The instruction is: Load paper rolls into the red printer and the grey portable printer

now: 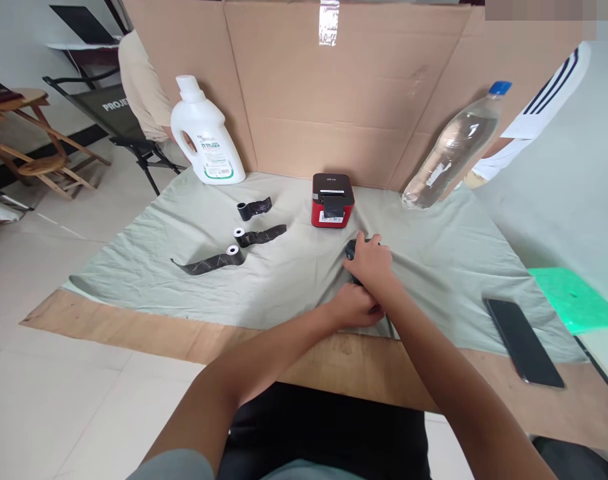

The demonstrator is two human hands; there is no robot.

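My right hand (372, 260) is closed over a dark object (351, 249), mostly hidden under the fingers; it may be a black roll like the others. Just below it, my left hand (357, 306) is curled shut against the cloth, and what its fingers hold is hidden. Ahead of both hands stands a small red and black label printer (328, 218), a black strip (333, 206) hanging from its front slot. Three black paper rolls with loose tails lie to the left: one at the back (244, 211), one in the middle (241, 237), one in front (234, 255).
A grey-green cloth (284, 287) covers the wooden table (159, 333). A white jug (209, 137) and a leaning clear bottle (451, 150) stand before the cardboard screen (334, 100). A phone (524, 340) lies right, near a green stool (577, 300). People sit behind the screen.
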